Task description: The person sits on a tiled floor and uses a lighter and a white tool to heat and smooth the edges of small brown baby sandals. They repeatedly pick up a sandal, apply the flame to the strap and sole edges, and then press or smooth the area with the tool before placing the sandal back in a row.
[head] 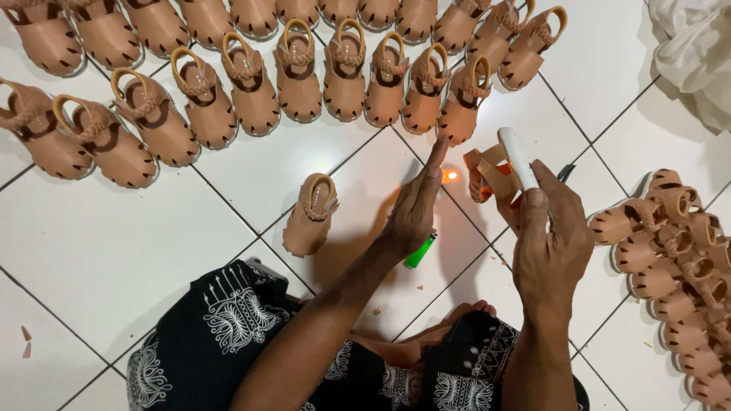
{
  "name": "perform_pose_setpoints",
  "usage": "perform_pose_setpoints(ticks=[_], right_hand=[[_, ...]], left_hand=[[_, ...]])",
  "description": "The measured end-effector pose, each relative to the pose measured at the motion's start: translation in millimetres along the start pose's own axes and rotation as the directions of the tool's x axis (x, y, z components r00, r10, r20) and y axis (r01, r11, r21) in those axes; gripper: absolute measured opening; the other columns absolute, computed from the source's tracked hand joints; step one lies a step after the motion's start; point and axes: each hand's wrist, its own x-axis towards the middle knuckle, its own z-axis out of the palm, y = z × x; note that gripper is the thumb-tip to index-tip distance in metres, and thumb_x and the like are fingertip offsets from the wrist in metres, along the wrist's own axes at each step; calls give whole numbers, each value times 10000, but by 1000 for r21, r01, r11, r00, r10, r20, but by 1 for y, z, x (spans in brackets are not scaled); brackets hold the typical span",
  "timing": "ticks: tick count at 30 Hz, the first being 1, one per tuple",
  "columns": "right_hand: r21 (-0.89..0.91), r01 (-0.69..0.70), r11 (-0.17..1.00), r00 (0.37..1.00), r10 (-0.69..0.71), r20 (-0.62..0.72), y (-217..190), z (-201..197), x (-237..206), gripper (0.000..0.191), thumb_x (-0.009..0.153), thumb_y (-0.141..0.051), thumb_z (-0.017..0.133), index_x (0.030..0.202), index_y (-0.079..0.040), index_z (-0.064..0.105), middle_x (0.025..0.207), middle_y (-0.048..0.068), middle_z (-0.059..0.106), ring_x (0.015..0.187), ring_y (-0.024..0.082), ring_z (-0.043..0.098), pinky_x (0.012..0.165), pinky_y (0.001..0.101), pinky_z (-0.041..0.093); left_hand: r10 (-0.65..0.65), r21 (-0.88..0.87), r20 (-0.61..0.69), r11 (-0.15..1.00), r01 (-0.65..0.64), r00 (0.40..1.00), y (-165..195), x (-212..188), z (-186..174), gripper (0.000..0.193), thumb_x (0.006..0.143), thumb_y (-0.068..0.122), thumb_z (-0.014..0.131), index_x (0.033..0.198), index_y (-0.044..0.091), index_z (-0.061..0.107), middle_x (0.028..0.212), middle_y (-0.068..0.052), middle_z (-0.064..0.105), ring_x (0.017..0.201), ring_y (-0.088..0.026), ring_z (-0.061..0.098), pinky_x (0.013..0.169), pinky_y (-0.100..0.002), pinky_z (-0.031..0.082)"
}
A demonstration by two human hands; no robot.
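Tan sandal (491, 176) in right hand (550, 236); left hand (415, 209) holds green lighter (419, 250)

glossy white tiled floor (106, 243) (dark grout lines), soft shadows, crumpled white cloth (697, 53) in the corner
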Motion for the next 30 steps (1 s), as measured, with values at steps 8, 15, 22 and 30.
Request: perform_pose_setpoints(ticks=[8,15,22,30], right_hand=[[6,8,1000,1000,-8,6,-8,4,-2,401,1156,-276,528,1380,34,650,1106,162,665,913,175,665,794,323,563],[-86,23,996,999,-20,32,-4,6,-5,363,1138,-229,553,1376,26,652,1196,196,689,1014,225,696,842,355,568],[413,-193,890,978,141,154,34,-12,5,766,943,-96,709,1580,74,320,1365,246,584,1236,302,650,923,393,621],[206,132,970,988,-144,49,47,13,-1,756,818,-29,845,1449,8,429,1392,146,453,1345,256,566,1161,388,520]], left_hand=[[2,31,-13,1000,-1,1000,-2,-1,1,548,1167,217,174,1633,-73,172,1722,-245,230,1631,-329,216,1334,-407,197],[39,53,-18,998,-38,999,-6,-1,0,550,1176,240,169,1644,-51,168,1731,-229,225,1639,-316,218,1350,-398,195],[-39,-75,-33,997,37,999,-13,-1,-1,551,1171,248,173,1644,-35,173,1740,-203,208,1635,-285,176,1323,-378,167],[-11,12,-71,1000,12,997,-20,-4,-5,535,1165,209,168,1652,-10,182,1729,-167,243,1598,-285,276,1289,-387,268]])
